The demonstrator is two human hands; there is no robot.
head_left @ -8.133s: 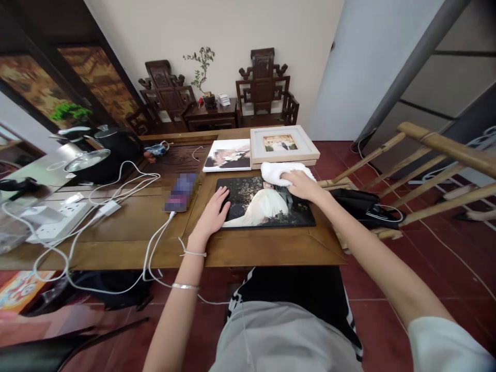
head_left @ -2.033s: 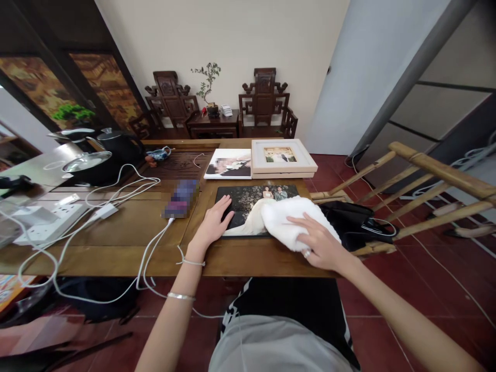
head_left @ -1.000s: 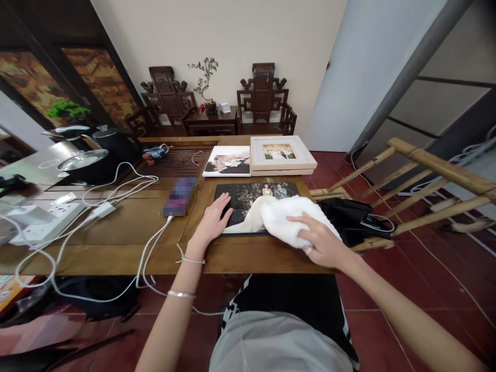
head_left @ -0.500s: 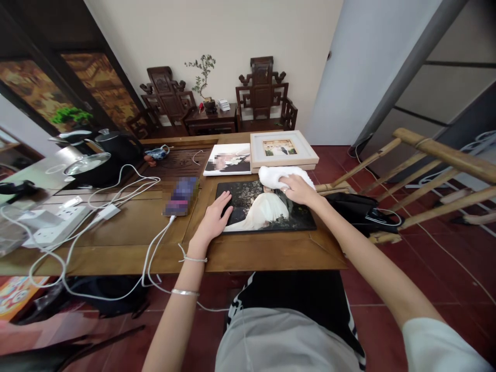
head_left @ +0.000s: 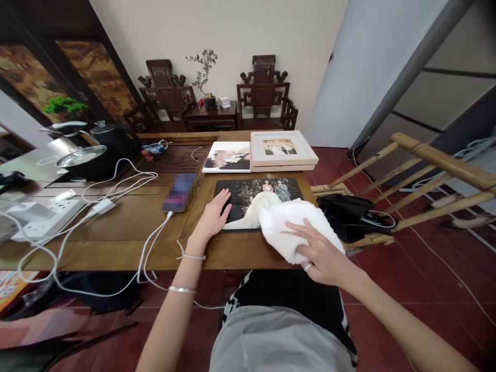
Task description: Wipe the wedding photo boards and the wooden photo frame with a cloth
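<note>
A dark photo print of a couple lies flat on the wooden table. My left hand rests on its near left corner, fingers spread and flat. My right hand presses down on a white folded towel that covers the print's near right corner and the table edge. Its fingers lie over the cloth, and a ring shows on one finger.
Behind the print lie a white photo book and a cream framed photo. A phone on a white cable, a power strip, kettles and cords fill the left. A bamboo chair with a black bag stands right.
My right hand has drawn the towel from the print's far right corner down to its near right corner. The left hand has stayed on the near left corner.
</note>
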